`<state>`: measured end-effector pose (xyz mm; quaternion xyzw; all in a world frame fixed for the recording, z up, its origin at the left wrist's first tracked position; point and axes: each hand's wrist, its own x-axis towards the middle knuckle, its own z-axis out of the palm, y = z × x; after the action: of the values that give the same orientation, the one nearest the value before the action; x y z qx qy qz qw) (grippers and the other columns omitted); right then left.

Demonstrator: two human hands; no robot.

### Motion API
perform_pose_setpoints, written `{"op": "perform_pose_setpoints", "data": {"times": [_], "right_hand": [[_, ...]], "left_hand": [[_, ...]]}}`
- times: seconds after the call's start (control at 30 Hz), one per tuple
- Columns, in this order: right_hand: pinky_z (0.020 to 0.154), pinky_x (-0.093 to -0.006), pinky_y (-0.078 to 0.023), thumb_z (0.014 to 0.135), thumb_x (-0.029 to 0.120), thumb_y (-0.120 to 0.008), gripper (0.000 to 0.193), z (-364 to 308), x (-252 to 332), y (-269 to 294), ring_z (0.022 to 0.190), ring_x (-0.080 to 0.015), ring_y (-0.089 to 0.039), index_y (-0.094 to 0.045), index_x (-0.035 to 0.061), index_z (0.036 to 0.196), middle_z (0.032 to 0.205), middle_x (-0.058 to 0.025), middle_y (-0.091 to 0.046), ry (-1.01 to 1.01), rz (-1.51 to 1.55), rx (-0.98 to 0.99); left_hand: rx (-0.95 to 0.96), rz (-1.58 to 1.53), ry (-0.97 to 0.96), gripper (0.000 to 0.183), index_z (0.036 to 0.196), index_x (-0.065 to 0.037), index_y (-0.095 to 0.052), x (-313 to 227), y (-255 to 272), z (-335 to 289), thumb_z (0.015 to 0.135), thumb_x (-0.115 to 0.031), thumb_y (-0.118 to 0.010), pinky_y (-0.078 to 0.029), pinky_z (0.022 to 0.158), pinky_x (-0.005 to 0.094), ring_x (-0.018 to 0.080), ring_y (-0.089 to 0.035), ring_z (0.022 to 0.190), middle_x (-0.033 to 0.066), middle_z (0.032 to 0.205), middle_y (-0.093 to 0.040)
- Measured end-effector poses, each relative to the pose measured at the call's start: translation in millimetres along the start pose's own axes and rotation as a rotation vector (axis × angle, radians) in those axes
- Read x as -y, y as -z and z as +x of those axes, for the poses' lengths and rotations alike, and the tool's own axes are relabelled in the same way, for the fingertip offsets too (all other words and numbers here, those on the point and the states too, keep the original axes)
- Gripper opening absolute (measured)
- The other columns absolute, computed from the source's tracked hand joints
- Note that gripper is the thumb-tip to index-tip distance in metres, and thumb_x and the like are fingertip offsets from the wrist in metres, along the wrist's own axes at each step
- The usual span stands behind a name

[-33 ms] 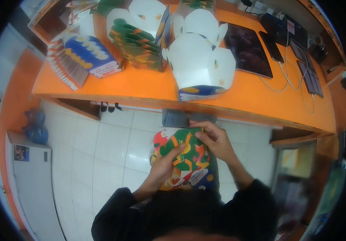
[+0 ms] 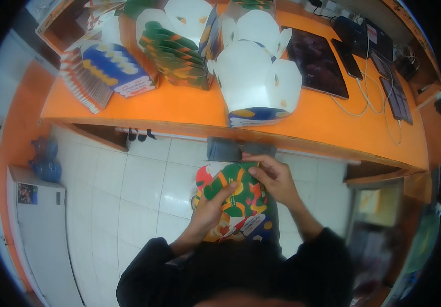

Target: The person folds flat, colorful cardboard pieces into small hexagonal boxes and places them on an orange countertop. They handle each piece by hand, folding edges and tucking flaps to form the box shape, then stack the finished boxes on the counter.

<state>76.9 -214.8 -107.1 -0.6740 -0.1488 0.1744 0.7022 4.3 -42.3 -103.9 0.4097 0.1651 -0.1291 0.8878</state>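
A folded paper food box (image 2: 248, 210), printed in green, orange, red and blue, rests against my lap below the table's front edge. My left hand (image 2: 210, 212) grips its left side, the thumb pressed flat on the green printed panel and the other fingers hidden behind. At the upper right corner of the box, my right hand (image 2: 276, 181) pinches the edge between thumb and curled fingers. Whether the box is a single flat piece or several stacked together, I cannot tell.
On the orange table (image 2: 189, 110) stand opened white-lined boxes (image 2: 246, 71), a nested stack of green boxes (image 2: 177, 56), and blue printed boxes (image 2: 118, 69) beside a fanned stack. To the right lie a tablet (image 2: 316, 61), a phone (image 2: 347, 59) and white cables (image 2: 366, 97).
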Motion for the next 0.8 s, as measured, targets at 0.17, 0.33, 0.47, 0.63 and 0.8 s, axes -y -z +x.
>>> {"op": "perform_pose_setpoints", "data": {"times": [0.17, 0.33, 0.47, 0.63, 0.8], "right_hand": [[0.079, -0.0248, -0.050, 0.085, 0.011, -0.067, 0.026, -3, -8, -10, 0.097, -0.0143, -0.065, -0.066, 0.0035, 0.110, 0.118, -0.0121, -0.064, 0.179, -0.219, -0.122], [0.092, -0.0294, -0.048, 0.087, 0.003, -0.061, 0.027, -2, -7, -8, 0.114, -0.0214, -0.058, -0.063, -0.0020, 0.113, 0.116, -0.0151, -0.064, 0.182, -0.312, -0.035], [0.090, -0.0297, -0.049, 0.091, 0.013, -0.059, 0.026, -4, -6, -10, 0.108, -0.0210, -0.062, -0.064, 0.0030, 0.114, 0.116, -0.0151, -0.064, 0.229, -0.287, -0.078], [0.095, -0.0314, -0.045, 0.095, 0.014, -0.054, 0.026, -9, -9, -3, 0.113, -0.0230, -0.059, -0.063, -0.0003, 0.113, 0.118, -0.0138, -0.063, 0.098, -0.076, -0.013], [0.099, -0.0342, -0.043, 0.092, 0.011, -0.058, 0.029, -3, -17, 14, 0.121, -0.0248, -0.052, -0.058, 0.0018, 0.119, 0.129, -0.0142, -0.054, -0.036, 0.404, 0.222]], "left_hand": [[-0.005, -0.157, 0.029, 0.028, 0.117, -0.001, -0.053, 3, -2, 1, 0.092, -0.013, -0.057, -0.052, 0.083, 0.0298, 0.0180, -0.062, 0.098, 0.0096, 0.109, -0.062], [-0.024, -0.202, 0.074, 0.027, 0.117, -0.001, -0.053, 4, -4, 1, 0.093, -0.013, -0.056, -0.052, 0.082, 0.0299, 0.0183, -0.063, 0.097, 0.0101, 0.108, -0.062], [0.026, -0.283, 0.082, 0.027, 0.117, -0.001, -0.054, 1, -2, 3, 0.093, -0.014, -0.056, -0.052, 0.082, 0.0308, 0.0184, -0.063, 0.098, 0.0104, 0.108, -0.062], [0.115, -0.157, -0.001, 0.039, 0.127, 0.001, -0.041, -2, 3, 5, 0.090, -0.008, -0.052, -0.052, 0.086, 0.0346, 0.0233, -0.059, 0.108, 0.0139, 0.115, -0.057], [0.299, 0.079, -0.074, 0.055, 0.129, -0.002, -0.035, -6, 13, 8, 0.080, -0.001, -0.060, -0.049, 0.091, 0.0378, 0.0253, -0.054, 0.115, 0.0153, 0.116, -0.052]]}}
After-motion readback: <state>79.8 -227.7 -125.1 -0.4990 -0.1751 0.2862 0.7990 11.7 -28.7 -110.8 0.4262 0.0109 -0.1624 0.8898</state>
